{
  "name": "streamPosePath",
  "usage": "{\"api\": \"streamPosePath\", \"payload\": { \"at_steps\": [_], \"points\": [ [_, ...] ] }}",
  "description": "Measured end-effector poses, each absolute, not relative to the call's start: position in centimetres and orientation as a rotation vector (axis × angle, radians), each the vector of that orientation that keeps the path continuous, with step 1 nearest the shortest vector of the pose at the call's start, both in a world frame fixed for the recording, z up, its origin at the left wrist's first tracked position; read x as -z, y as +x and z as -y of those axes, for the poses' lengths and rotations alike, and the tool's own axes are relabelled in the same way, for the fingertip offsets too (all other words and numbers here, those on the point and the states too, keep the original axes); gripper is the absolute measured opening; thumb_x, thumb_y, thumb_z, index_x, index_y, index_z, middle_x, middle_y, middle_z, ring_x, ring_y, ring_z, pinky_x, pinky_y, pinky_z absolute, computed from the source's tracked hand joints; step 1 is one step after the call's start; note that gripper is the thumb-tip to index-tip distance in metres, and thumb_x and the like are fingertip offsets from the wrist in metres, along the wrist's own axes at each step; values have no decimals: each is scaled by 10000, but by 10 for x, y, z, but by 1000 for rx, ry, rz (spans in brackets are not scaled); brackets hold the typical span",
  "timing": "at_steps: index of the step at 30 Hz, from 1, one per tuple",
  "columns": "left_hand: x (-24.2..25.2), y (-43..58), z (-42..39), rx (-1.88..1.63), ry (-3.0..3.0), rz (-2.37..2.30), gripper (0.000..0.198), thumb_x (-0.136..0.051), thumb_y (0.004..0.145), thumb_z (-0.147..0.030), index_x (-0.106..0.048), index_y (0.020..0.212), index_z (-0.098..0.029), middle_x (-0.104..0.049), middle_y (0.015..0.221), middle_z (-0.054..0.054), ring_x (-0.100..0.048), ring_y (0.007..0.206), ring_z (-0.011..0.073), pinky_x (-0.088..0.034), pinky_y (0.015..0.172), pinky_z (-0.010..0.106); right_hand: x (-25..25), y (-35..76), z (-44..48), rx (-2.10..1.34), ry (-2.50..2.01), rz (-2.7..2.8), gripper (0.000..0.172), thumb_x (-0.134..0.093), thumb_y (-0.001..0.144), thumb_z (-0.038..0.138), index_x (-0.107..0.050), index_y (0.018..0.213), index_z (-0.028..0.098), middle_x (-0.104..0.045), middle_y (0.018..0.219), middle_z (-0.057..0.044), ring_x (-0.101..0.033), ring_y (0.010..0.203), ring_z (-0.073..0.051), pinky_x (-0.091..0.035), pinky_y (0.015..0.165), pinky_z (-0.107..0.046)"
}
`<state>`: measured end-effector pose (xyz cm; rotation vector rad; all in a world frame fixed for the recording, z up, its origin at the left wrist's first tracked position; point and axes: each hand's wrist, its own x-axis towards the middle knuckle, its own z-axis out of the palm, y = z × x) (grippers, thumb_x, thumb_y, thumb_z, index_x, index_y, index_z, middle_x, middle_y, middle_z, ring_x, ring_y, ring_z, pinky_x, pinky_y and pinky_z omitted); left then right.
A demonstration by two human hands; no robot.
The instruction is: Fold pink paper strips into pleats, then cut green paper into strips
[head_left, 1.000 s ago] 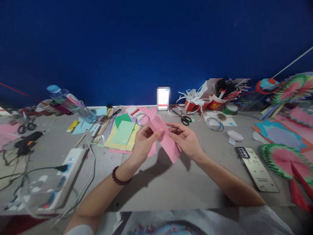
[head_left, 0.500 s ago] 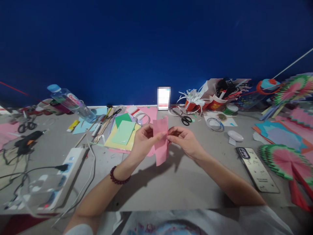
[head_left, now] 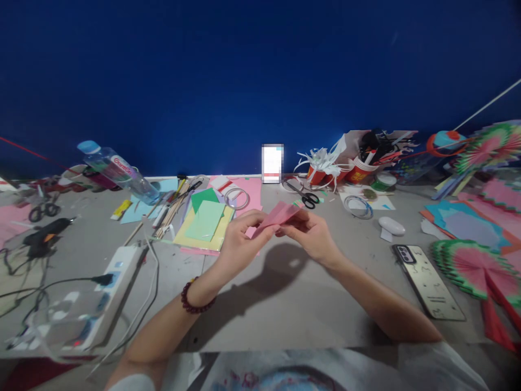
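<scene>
A folded piece of pink paper [head_left: 280, 214] is held in the air above the table, tilted with its far edge up. My left hand [head_left: 243, 239] pinches its left side, thumb on the near edge. At the right side, my right hand [head_left: 311, 234] grips the same paper between thumb and fingers. The fingertips behind the paper are partly hidden. Left of the hands lies a stack of coloured paper [head_left: 205, 221], light green on yellow. Black-handled scissors [head_left: 309, 200] rest just beyond my right hand.
A power strip [head_left: 112, 293] with cables lies at left, near a tilted water bottle [head_left: 122, 171]. At right are a phone [head_left: 427, 282], watermelon-patterned paper fans [head_left: 472, 266] and a white oval object [head_left: 391, 226]. Red cups [head_left: 360, 171] stand against the blue wall, beside a blurred-out screen [head_left: 272, 164].
The pink paper has turned from standing upright to lying slanted between my hands. Both hands still hold it, with the right fingers now further behind it.
</scene>
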<state>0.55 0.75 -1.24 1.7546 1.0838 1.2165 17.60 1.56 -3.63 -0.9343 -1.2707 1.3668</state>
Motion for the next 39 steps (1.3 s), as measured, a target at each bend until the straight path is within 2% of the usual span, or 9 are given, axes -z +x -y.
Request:
{"api": "streamPosePath", "payload": {
  "at_steps": [7, 11, 19, 26, 29, 32, 34, 37, 39],
  "points": [
    [-2, 2, -5, -1090, 1847, -1015, 182, -663, 819, -315, -693, 690, -190, -642, 688, 32, -577, 667, 154, -472, 601, 269, 26, 178, -14, -1353, -946, 1323, 361, -848, 562, 453, -623, 653, 186, -658, 598, 6, -667, 573, -173, -615, 591, -329],
    [2, -1, -7, -1006, 1771, -1020, 172, -730, 753, -324, -667, 704, -171, -629, 666, 18, -554, 622, 135, -427, 541, 241, 29, 179, -13, -1384, -931, 1313, 335, -836, 598, 424, -635, 706, 180, -675, 626, 1, -675, 599, -182, -614, 593, -333],
    [12, -1, -9, -984, 1631, -959, 126, -718, 740, -248, -664, 826, -173, -664, 741, 20, -568, 633, 123, -437, 546, 213, 32, 185, -17, -1524, -798, 1338, 314, -808, 667, 371, -595, 817, 196, -664, 627, 21, -649, 514, -142, -549, 395, -236],
    [14, -1, -15, -947, 1658, -930, 141, -696, 770, -290, -652, 814, -164, -651, 719, 22, -577, 615, 130, -460, 572, 237, 28, 190, -23, -1432, -812, 1311, 297, -771, 714, 399, -557, 771, 201, -642, 548, 26, -636, 459, -137, -527, 375, -225],
    [19, 0, -17, -1001, 1775, -985, 159, -683, 790, -315, -642, 860, -178, -658, 782, 29, -611, 709, 158, -492, 667, 274, 31, 192, -23, -1213, -783, 1438, 205, -726, 767, 339, -578, 745, 199, -657, 653, -1, -645, 499, -137, -532, 390, -239],
    [20, 1, -18, -1324, 1918, -1131, 376, -731, 749, -310, -580, 1076, -201, -635, 1069, 80, -594, 1009, 213, -468, 895, 350, 32, 194, -19, -683, -746, 1665, 68, -674, 800, 180, -625, 760, 206, -686, 780, -33, -667, 630, -142, -554, 502, -254],
    [18, 0, -15, -1457, 1945, -1182, 386, -726, 754, -320, -561, 1079, -193, -613, 1099, 90, -569, 1062, 221, -438, 945, 367, 31, 195, -16, -269, -742, 1805, 139, -646, 795, 79, -650, 806, 218, -708, 810, -40, -668, 710, -149, -552, 605, -266],
    [12, 2, -10, -1190, 1913, -1087, 211, -621, 842, -380, -612, 873, -171, -651, 860, 48, -609, 835, 172, -474, 782, 292, 31, 196, -14, 134, -709, 1938, 207, -634, 792, 37, -661, 884, 221, -721, 810, -50, -649, 732, -162, -524, 657, -284],
    [11, 5, -7, -949, 1815, -1026, 323, -541, 885, -431, -616, 726, -159, -640, 701, 28, -588, 678, 142, -452, 641, 252, 33, 195, -13, 263, -689, 1981, 201, -642, 789, 45, -662, 900, 211, -718, 796, -58, -630, 734, -177, -510, 665, -303]
  ]
}}
